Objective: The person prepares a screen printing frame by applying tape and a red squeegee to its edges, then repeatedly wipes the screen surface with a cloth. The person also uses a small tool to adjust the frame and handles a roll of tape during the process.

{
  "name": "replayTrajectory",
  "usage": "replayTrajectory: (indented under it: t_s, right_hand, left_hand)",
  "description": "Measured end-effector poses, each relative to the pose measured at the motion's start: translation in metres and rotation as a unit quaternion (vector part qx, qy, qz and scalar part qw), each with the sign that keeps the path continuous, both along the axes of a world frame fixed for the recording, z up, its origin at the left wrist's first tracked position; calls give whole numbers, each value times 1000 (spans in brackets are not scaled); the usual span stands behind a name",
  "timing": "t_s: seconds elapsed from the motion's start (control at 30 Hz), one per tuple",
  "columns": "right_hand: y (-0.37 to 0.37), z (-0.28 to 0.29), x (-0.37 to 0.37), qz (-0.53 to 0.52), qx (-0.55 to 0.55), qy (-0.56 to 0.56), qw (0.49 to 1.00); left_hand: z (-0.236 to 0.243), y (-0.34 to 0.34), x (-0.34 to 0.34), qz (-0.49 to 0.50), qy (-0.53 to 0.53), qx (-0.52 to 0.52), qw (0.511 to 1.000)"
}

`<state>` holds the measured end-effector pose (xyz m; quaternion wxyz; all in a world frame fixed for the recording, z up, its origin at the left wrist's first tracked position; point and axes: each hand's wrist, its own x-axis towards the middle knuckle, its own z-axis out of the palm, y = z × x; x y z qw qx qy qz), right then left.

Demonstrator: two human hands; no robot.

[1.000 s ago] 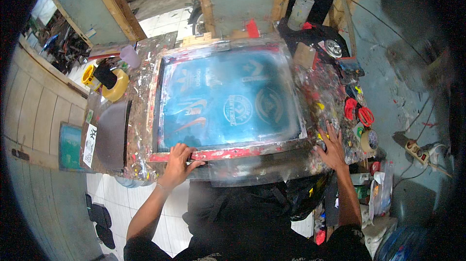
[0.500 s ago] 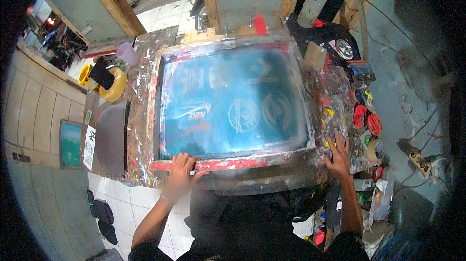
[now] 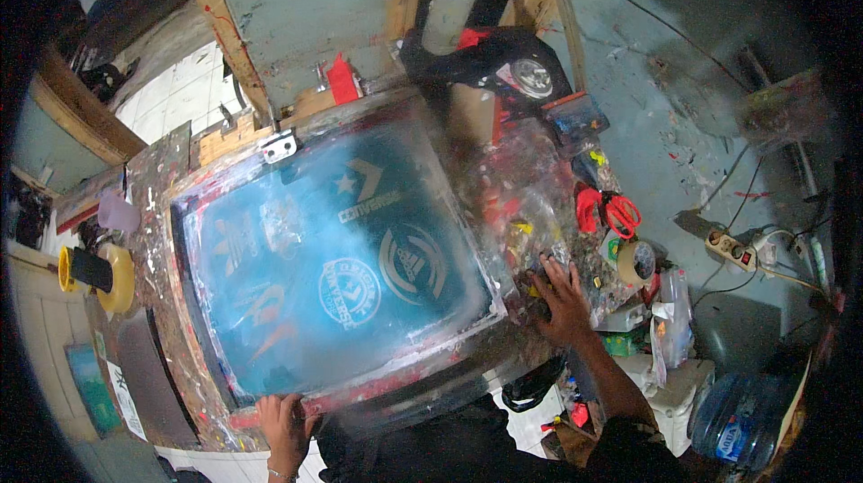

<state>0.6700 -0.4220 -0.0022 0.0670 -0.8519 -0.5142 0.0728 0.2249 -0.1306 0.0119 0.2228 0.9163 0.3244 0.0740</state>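
Observation:
A blue-coated printing screen (image 3: 306, 222) with several pale stencilled designs lies in a paint-smeared frame on the stained workbench (image 3: 508, 177); a metal hinge clamp (image 3: 278, 146) sits at its back edge. My left hand (image 3: 284, 429) grips the frame's front rail near its left end, fingers curled over it. My right hand (image 3: 562, 299) rests on the bench right of the screen, fingers spread and holding nothing I can see. Red-handled scissors (image 3: 620, 215) and a tape roll (image 3: 636, 263) lie near it.
A yellow container (image 3: 117, 278) and purple cup (image 3: 118, 210) stand left, beside a dark board (image 3: 155, 366). A clear bottle (image 3: 449, 7) and metal lid (image 3: 530, 79) sit at the back right. A power strip (image 3: 730, 249) with cables and a water jug (image 3: 735, 420) are further right.
My view has turned rightward and tilted, so the screen and left hand appear further left and more of the right wall shows. Both hands keep similar places on the frame and bench.

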Motion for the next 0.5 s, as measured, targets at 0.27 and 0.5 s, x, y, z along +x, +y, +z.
replayTrajectory:
  t_s: [0.27,0.5]
  right_hand:
    - [6,-6,1,27,38,-25,999]
    - [3,-12,-3,32,48,-44,997]
  left_hand:
    - [-3,4,-10,-17,-5,43,999]
    - [12,10,0,-57,33,43,997]
